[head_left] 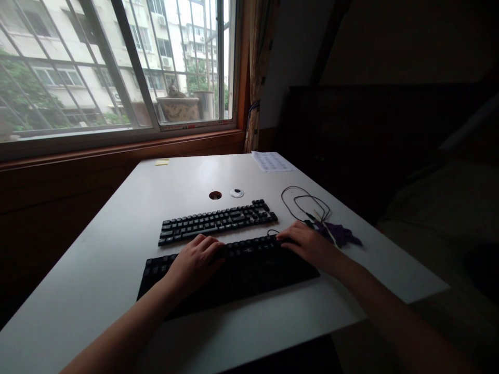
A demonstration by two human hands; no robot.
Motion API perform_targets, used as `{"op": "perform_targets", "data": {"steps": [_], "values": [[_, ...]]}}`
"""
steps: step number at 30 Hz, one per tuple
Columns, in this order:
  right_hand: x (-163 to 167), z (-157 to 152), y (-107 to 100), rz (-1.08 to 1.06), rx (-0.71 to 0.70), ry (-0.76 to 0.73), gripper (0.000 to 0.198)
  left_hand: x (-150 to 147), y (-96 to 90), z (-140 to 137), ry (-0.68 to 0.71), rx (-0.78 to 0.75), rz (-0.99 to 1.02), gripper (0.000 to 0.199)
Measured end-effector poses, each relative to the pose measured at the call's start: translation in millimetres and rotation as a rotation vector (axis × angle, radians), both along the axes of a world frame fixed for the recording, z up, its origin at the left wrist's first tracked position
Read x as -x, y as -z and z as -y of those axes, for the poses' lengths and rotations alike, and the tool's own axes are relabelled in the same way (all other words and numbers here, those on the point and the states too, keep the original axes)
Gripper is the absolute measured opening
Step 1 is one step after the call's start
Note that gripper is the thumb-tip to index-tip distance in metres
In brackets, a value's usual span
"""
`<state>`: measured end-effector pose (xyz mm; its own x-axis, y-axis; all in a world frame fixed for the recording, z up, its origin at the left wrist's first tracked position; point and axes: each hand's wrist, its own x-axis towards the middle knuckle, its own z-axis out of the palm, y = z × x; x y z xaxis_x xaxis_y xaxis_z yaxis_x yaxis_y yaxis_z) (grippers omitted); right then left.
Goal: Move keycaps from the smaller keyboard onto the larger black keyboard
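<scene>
One bare left hand (pixel 198 259) is resting on a long black plastic keyboard (pixel 249 278), fingers loosely curling over its keys; the bare right hand (pixel 302 243) is bending its fingers over the far right corner. Whether either is gripping anything, I cannot tell. The keyboard is lying on a smooth white table (pixel 97 249), nearer than rows of black plastic keycaps (pixel 212 229). Crumpled purple fabric (pixel 343 235) is lying beside the right hand.

We see pale daylight entering from the window (pixel 146 72) at upper left, laying soft glare on the white counter (pixel 117 218), while the right side sinks into deep shadow.
</scene>
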<state>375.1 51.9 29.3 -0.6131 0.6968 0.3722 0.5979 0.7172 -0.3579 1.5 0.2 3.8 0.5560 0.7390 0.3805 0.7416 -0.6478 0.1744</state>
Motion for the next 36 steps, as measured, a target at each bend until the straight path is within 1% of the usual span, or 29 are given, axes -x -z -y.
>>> {"op": "perform_targets", "data": {"steps": [3,6,12,14,18,24,31,36], "values": [[-4,-2,0,-0.014,-0.003,0.028,0.017,0,-0.9,0,-0.001,-0.001,0.003,0.030],[-7,-6,5,-0.027,-0.030,0.101,0.017,-1,-1.7,1,-0.007,-0.007,0.003,0.029],[-2,-10,26,-0.042,-0.040,0.243,0.024,0,-0.9,0,-0.007,0.001,-0.004,0.031],[3,-9,33,-0.048,-0.027,0.267,0.026,0,-0.8,0,-0.005,0.003,-0.004,0.031],[9,-7,43,-0.069,0.031,0.304,0.022,0,-1.3,0,-0.002,0.007,-0.009,0.031],[10,-8,48,-0.114,0.096,0.325,0.022,0,-0.6,0,-0.005,0.017,-0.023,0.032],[10,-9,50,-0.131,0.091,0.306,0.023,0,-1.0,0,-0.007,0.002,-0.015,0.031],[10,-9,50,-0.084,0.085,0.312,0.024,0,0.3,0,-0.006,-0.016,-0.015,0.030]]}}
